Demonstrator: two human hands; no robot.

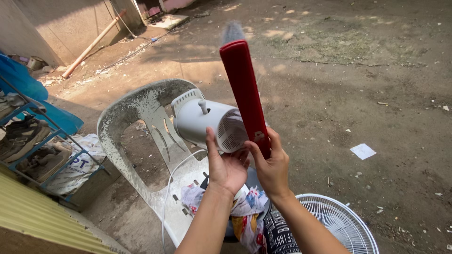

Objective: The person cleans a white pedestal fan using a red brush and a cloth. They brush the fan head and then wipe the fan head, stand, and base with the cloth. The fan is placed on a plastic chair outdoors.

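Observation:
My left hand (225, 165) cups the underside of a white fan motor housing (207, 120), holding it up over a dusty white plastic chair (136, 110). My right hand (271, 164) grips the lower end of a long red-handled brush (245, 94), which points up and away; its grey bristled tip (232, 32) is blurred. The red handle lies against the vented end of the motor housing. A white cord (169, 188) hangs down from the housing across the chair seat.
A white round fan grille (346, 221) lies on the dirt at lower right. Colourful cloth (245, 211) sits on the chair seat. A blue metal rack with shoes (28, 141) stands at left, and a white scrap of paper (363, 151) lies on the ground.

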